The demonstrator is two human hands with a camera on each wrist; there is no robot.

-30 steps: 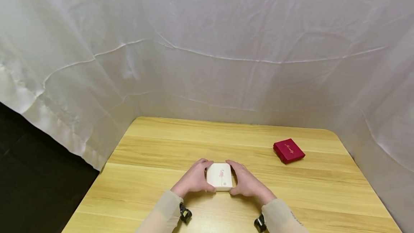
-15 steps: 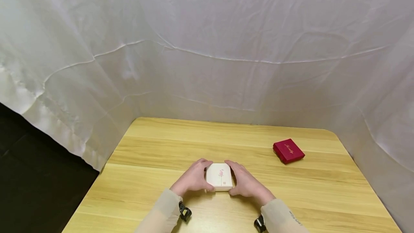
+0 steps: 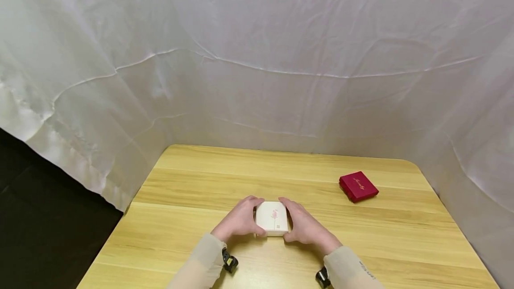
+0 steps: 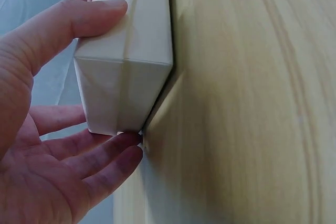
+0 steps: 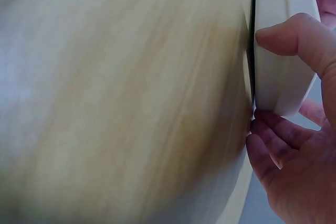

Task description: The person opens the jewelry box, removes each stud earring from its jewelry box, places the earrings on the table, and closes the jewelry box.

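Note:
A white square box (image 3: 271, 216) with a pink flower printed on its top lies low over the wooden table between two hands. My left hand (image 3: 240, 222) grips its left side, thumb on the near face and fingers at the far one. Mirroring it, my right hand (image 3: 304, 224) holds the right side the same way. In the left wrist view a seam runs round the side of the box (image 4: 123, 59), with the thumb (image 4: 100, 17) lying close to that line. The right wrist view shows the right thumb (image 5: 283, 35) pressed on the near face, fingertips at the far lower edge.
Farther back on the right of the table (image 3: 209, 182) lies a dark red box (image 3: 358, 186) with gold script on its lid. A pale cloth curtain (image 3: 261, 101) hangs behind the table and along both sides. Dark floor (image 3: 40, 226) shows at the left.

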